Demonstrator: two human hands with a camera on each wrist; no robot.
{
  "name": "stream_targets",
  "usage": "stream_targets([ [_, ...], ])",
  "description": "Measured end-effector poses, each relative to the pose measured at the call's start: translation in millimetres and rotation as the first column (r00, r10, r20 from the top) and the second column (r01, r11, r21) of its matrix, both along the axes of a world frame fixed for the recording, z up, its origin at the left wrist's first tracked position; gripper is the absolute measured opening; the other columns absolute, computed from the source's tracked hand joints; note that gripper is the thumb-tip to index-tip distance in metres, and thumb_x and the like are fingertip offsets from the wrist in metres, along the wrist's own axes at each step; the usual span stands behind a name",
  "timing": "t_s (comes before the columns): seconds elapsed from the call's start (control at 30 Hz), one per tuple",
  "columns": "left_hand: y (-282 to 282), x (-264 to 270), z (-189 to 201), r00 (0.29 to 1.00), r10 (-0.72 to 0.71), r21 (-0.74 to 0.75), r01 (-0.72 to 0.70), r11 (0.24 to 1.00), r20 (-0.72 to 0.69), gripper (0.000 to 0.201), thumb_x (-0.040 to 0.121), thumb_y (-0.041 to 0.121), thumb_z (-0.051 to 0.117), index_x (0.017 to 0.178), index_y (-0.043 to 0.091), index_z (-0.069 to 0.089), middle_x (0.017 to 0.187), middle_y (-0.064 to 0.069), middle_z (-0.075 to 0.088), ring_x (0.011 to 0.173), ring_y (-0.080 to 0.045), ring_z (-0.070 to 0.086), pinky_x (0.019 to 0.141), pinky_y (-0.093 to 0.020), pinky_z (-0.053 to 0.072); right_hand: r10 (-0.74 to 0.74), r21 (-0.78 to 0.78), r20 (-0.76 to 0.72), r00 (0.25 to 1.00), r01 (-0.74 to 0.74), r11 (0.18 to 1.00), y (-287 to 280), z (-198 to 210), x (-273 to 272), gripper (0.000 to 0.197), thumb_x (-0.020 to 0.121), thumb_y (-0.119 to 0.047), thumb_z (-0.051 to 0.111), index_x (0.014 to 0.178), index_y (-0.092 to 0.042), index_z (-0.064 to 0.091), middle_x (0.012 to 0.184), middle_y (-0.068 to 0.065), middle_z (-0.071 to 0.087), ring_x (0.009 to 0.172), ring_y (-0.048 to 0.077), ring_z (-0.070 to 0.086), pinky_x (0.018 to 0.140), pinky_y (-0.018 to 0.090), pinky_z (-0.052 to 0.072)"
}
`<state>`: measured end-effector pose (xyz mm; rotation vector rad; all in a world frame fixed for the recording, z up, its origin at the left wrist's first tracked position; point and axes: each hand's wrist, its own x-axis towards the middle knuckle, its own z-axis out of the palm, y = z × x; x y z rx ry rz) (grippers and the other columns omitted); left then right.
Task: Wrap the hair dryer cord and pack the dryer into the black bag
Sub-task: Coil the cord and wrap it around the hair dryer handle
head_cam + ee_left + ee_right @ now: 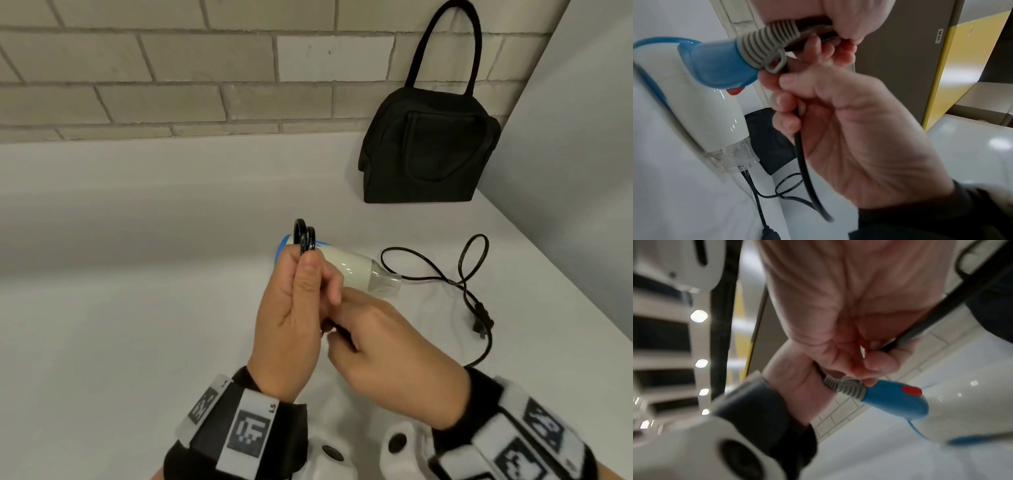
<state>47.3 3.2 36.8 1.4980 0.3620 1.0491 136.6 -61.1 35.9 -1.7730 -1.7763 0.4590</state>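
**Cord Gathered at Dryer Handle**

The left hand grips folded cord loops, which stick up above its fingers. The right hand pinches the cord just beside it. The hair dryer hangs beyond both hands (white body, blue handle). Loose cord and plug lie on the white counter to the right. The black bag stands upright well apart, against the brick wall.

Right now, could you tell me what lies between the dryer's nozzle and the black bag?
Only bare white tabletop separates nozzle from black bag, per the head view.
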Motion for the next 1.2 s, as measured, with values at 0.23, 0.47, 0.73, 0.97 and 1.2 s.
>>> stream_targets([
  [0.23, -3.2, 4.7, -6.3, 0.994, 0.053, 0.157, -0.037, 0.987, -0.096, 0.025, 0.085, 0.041, 0.029, 0.068, 0.039, 0.047, 0.07, 0.004, 0.057, 0.06, -0.003, 0.056, 0.054, -0.009, 0.044, -0.041, 0.002, -0.212, 0.976, 0.042, 0.999, -12.1, 8.8, 2.0, 0.02, 0.077, -0.014, 0.048, 0.082, -0.017, 0.066, 0.071, -0.022, 0.047, 0.065, -0.008, 0.051, 0.064, 0.005, 0.039],
  [0.47, -1.0, 5.0, -13.7, 0.949, 0.182, 0.285, -0.106, 0.953, -0.256, 0.022, 0.083, 0.05, 0.024, 0.068, 0.039, 0.036, 0.055, 0.017, 0.057, 0.043, -0.005, 0.049, 0.041, -0.012, 0.036, -0.029, -0.05, 0.215, 0.976, 0.04, 0.998, -15.2, 38.4, 9.8, 0.012, 0.081, -0.036, 0.058, 0.091, -0.03, 0.054, 0.087, -0.012, 0.066, 0.075, 0.005, 0.056, 0.069, 0.03, 0.046],
  [0.73, 11.1, -4.1, -18.1, 0.951, 0.201, 0.049, -0.195, 0.98, -0.234, 0.033, 0.09, 0.045, 0.03, 0.062, 0.028, 0.036, 0.042, 0.006, 0.046, 0.039, -0.004, 0.04, 0.046, -0.018, 0.043, 0.04, 0.018, 0.355, 0.934, -0.05, 0.999, -11.5, 74.1, 62.6, 0.038, 0.071, -0.061, 0.043, 0.079, -0.033, 0.068, 0.069, -0.015, 0.066, 0.063, -0.004, 0.053, 0.07, 0.027, 0.041],
  [0.97, 7.0, -10.0, -12.6, 0.97, -0.025, -0.021, 0.02, 1.0, -0.24, 0.036, 0.08, 0.05, 0.03, 0.057, 0.026, 0.045, 0.038, 0.006, 0.039, 0.037, -0.003, 0.029, 0.07, -0.044, 0.038, 0.022, 0.234, -0.121, 0.992, 0.008, 0.972, 24.5, 63.7, 61.3, 0.006, 0.073, -0.026, 0.069, 0.077, -0.022, 0.07, 0.066, -0.016, 0.056, 0.061, 0.001, 0.051, 0.062, 0.012, 0.04],
  [1.2, 1.8, -9.3, -2.5, 0.991, -0.055, -0.042, 0.05, 0.998, -0.122, 0.029, 0.082, 0.045, 0.031, 0.054, 0.037, 0.036, 0.04, 0.012, 0.034, 0.035, -0.001, 0.023, 0.061, -0.048, 0.033, -0.028, 0.237, -0.414, 0.91, 0.138, 0.962, 53.3, 29.5, 44.3, 0.015, 0.082, -0.018, 0.06, 0.093, -0.022, 0.07, 0.076, -0.013, 0.061, 0.069, -0.002, 0.058, 0.07, 0.011, 0.045],
])
